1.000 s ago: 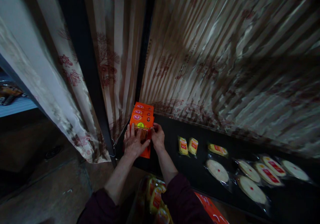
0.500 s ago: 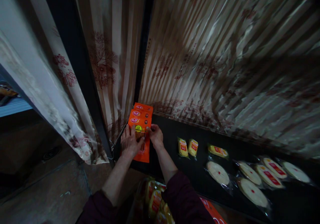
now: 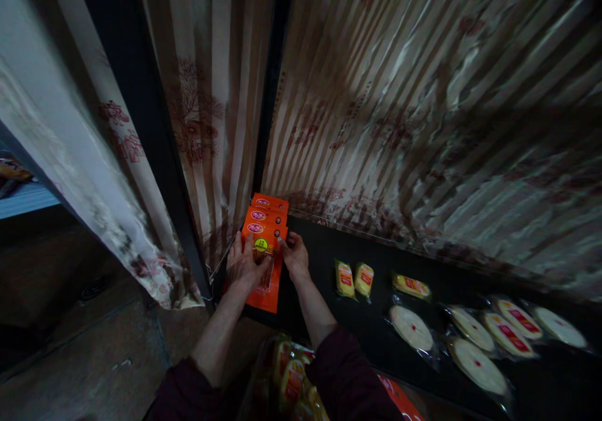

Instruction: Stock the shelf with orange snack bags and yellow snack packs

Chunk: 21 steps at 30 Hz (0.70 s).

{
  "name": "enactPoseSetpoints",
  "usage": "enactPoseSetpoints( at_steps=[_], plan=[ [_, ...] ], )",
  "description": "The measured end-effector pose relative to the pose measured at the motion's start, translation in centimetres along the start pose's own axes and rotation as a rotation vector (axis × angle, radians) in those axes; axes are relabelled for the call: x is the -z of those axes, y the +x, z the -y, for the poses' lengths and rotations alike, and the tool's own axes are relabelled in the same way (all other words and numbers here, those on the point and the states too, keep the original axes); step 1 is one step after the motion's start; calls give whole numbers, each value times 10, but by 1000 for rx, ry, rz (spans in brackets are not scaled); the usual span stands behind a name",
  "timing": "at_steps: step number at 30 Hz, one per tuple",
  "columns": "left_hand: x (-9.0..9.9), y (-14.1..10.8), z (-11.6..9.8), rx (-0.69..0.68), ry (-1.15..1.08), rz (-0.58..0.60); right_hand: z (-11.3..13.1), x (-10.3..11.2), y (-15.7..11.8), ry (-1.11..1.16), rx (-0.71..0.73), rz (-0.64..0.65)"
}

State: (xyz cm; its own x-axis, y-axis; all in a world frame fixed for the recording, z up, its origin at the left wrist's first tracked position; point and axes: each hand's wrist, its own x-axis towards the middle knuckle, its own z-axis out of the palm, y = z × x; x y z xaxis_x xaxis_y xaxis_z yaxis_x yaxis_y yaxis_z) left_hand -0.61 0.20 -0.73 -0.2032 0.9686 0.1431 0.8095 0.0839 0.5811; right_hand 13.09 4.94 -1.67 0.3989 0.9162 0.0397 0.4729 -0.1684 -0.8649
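We cannot see all of the front orange packet [image 3: 269, 235]: the left hand [image 3: 244, 268] covers part of it, and it overlaps the packets behind [image 3: 269, 203]. The right sleeve [image 3: 347, 371] hides some yellow packages [image 3: 292, 378], which the bottom edge crops. Goods [image 3: 15, 170] on the left shelf [image 3: 28, 203] are cut off, too dim for us to name. Print on the small wrapped cakes [image 3: 345, 278] is unreadably tiny.

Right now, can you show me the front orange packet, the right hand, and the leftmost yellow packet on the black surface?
Front orange packet [image 3: 261, 245]: head view, on its round yellow label.
Right hand [image 3: 296, 260]: head view, on its back.
That yellow packet [image 3: 345, 278]: head view, on its red label.
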Motion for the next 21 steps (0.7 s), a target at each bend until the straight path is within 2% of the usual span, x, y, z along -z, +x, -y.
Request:
enactPoseSetpoints(
  at_steps=[3, 6, 11, 13, 16, 21],
  plan=[
    [1, 2, 2, -28, -6, 13, -1, 0, 1, -29, 45, 61],
    [3, 2, 3, -54, -23, 20, -6, 1, -1, -29, 61, 71],
    [0, 1, 1, 30, -39, 20, -4, 0, 6, 63, 26, 23],
    [-2, 3, 2, 55, -48, 3, -2, 0, 9, 48, 13, 40],
    [-3, 6, 6, 14, -97, 13, -2, -1, 9, -3, 33, 119],
    [2, 11, 13, -30, -242, 73, -10, 0, 7, 53, 26, 117]
  ],
)
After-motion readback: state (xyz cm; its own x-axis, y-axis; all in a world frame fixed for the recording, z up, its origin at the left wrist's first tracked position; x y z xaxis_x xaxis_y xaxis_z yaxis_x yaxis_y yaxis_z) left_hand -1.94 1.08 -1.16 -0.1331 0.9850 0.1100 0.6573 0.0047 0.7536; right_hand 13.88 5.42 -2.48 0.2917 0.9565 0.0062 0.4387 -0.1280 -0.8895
